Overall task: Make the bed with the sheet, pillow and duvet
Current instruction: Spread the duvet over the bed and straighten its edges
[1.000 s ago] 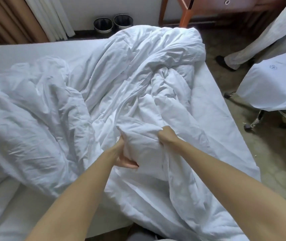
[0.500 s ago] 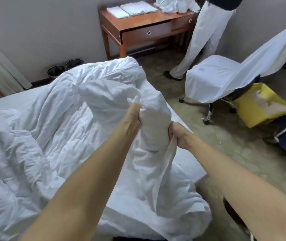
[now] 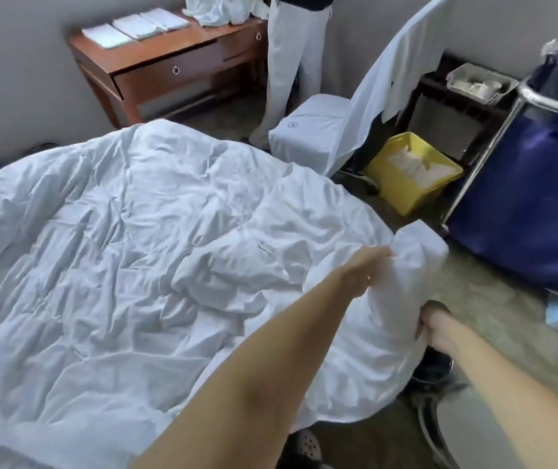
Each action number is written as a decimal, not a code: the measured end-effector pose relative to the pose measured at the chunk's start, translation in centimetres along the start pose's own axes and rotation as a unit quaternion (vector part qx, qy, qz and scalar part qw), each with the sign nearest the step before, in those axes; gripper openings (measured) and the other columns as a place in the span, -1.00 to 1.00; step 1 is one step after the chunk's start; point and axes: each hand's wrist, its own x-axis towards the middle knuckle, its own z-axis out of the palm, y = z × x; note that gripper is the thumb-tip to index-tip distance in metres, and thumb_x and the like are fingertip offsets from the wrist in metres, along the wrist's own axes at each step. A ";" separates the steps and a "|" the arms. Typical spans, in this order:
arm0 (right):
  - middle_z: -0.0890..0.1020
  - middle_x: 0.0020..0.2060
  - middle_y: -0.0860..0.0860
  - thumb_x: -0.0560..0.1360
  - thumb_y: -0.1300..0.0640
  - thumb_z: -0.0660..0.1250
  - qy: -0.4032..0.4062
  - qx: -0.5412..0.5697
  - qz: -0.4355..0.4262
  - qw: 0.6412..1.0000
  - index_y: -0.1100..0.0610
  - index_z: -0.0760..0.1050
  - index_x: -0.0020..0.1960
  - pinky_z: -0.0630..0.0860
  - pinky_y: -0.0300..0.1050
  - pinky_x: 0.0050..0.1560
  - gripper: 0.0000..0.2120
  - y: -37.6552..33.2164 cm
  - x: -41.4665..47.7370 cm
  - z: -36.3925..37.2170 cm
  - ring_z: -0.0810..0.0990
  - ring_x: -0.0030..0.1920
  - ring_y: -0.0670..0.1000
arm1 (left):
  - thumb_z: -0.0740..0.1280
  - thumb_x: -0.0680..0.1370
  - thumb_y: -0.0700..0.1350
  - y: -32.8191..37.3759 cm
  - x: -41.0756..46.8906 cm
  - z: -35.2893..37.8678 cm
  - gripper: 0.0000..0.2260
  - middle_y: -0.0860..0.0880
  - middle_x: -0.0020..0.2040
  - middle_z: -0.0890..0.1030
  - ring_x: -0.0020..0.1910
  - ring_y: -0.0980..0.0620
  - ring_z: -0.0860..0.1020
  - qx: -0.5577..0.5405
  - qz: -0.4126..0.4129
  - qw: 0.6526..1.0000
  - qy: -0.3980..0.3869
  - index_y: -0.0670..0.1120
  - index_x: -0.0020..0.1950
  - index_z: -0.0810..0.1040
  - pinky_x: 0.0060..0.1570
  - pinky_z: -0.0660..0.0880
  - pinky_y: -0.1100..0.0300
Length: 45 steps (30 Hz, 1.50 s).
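Duvet (image 3: 118, 248) covers the bed from the middle of the view out to 9 o'clock. It is rumpled but opened out, and its near corner (image 3: 416, 258) is lifted clear of the mattress edge at 3 o'clock. We hold that corner in both hands. Our left hand (image 3: 365, 272) reaches in from 6 o'clock with its fingers sunk into the bunched cloth, the tips hidden, so we read it as clenched on the fabric. Our right hand (image 3: 435, 328), just below at 4 o'clock, has its fingers curled round the lower fold.

The sheet is out of sight under the duvet and no pillow shows. We judge the step in hand to be squaring the duvet, with this corner still to be drawn out and laid down. A ridge of slack sits between the corner and the centre. The next move, as we see it, calls for pulling the corner outward towards 4 o'clock until that ridge flattens, then lowering it over the bed's edge and smoothing back towards 9 o'clock.

Beyond the bed, a desk (image 3: 155, 59) stands at 11 o'clock with a person (image 3: 294, 62) beside it at 12. A draped chair (image 3: 308, 137) is at 1 o'clock, a yellow bin (image 3: 409, 170) at 2, and a blue cart (image 3: 525, 198) at 3, near enough that the pull needs care.
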 end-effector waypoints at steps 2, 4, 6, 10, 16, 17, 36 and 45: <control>0.52 -0.59 0.09 0.60 0.33 0.05 0.004 0.013 0.025 1.000 0.28 0.45 -0.18 0.39 -0.25 -0.60 -0.74 1.3 2.1 1.0 0.51 -0.57 0.02 | 0.22 0.56 -0.10 -1.9 0.4 -1.0 -0.91 -0.03 -0.15 0.44 -0.20 0.06 0.41 0.002 -0.021 1.000 0.015 -0.05 0.03 0.47 -0.21 0.33 0.26; 0.56 -0.26 0.17 0.60 0.32 0.08 -0.022 -0.013 0.038 0.999 0.34 0.46 0.13 0.44 -0.09 -0.37 -0.78 1.7 3.4 3.3 0.49 -0.34 0.11 | 0.18 0.59 -0.08 -3.5 0.8 -3.4 -0.94 0.01 -0.22 0.40 -0.26 0.08 0.39 -0.002 -0.042 0.997 0.062 0.00 -0.06 0.42 -0.27 0.34 0.25; 0.55 -0.01 0.21 0.60 0.33 0.07 -0.047 -0.054 0.029 0.997 0.38 0.36 0.30 0.48 0.01 -0.15 -0.69 1.6 3.8 5.4 0.53 -0.12 0.21 | 0.17 0.59 -0.06 -4.7 0.5 -6.2 -0.93 -0.01 -0.20 0.42 -0.24 0.05 0.43 0.000 -0.063 0.995 0.084 -0.03 -0.02 0.40 -0.22 0.39 0.21; 0.42 0.32 0.30 0.59 0.33 0.06 -0.071 -0.149 -0.006 0.986 0.40 0.30 0.36 0.44 -0.05 -0.05 -0.64 1.5 5.0 7.0 0.47 0.26 0.23 | 0.15 0.59 -0.04 -5.9 0.1 -9.3 -0.90 -0.05 -0.15 0.48 -0.21 0.01 0.48 0.010 -0.092 0.992 0.091 -0.02 -0.05 0.42 -0.17 0.39 0.19; 0.49 0.24 0.29 0.56 0.29 0.13 0.027 -0.215 -0.029 0.976 0.38 0.38 0.30 0.48 -0.04 0.10 -0.66 0.5 6.6 7.3 0.49 0.23 0.25 | 0.18 0.61 -0.06 -7.0 0.1 -9.7 -0.81 -0.11 0.01 0.49 -0.14 -0.04 0.54 0.004 -0.091 0.993 0.080 -0.02 0.21 0.38 -0.09 0.46 0.14; 0.50 0.23 0.28 0.54 0.29 0.14 0.053 -0.237 -0.044 0.969 0.37 0.39 0.28 0.46 -0.01 0.16 -0.67 0.3 6.6 7.4 0.49 0.22 0.25 | 0.18 0.61 -0.08 -7.3 -0.1 -9.9 -0.81 -0.12 0.05 0.47 -0.15 -0.04 0.54 0.003 -0.095 0.992 0.088 -0.02 0.21 0.38 -0.10 0.45 0.14; 0.32 0.36 0.22 0.54 0.24 0.11 -0.224 -0.517 -0.165 0.810 0.26 0.21 0.38 0.33 -0.11 0.07 -0.58 5.4 -0.1 22.2 0.31 0.36 0.20 | 0.29 0.27 -0.05 -16.4 -12.3 -21.1 -0.75 -0.05 -0.16 0.41 -0.20 0.00 0.46 0.043 -0.163 0.955 0.245 -0.03 -0.07 0.46 -0.22 0.36 0.22; 0.53 0.05 0.16 0.49 0.33 0.15 -0.325 -0.608 -0.182 0.701 0.26 0.48 0.10 0.45 -0.12 -0.08 -0.76 12.7 -7.0 30.4 0.51 0.06 0.12 | 0.29 0.50 -0.17 -26.1 -21.2 -30.0 -0.37 -0.07 0.49 0.21 0.45 -0.08 0.23 0.415 -0.266 0.854 0.169 -0.04 0.52 0.11 0.42 0.15 -0.03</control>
